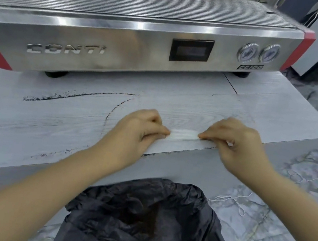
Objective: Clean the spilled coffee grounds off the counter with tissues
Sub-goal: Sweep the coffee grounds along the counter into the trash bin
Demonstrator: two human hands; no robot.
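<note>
Both hands pinch one tissue point(183, 135) stretched between them at counter point(279, 123) edge: left hand point(142, 128), right hand point(236, 141). Grounds already in bin point(137, 217) below. Lines of coffee grounds point(69, 96) left on counter, roughly half done.
</note>
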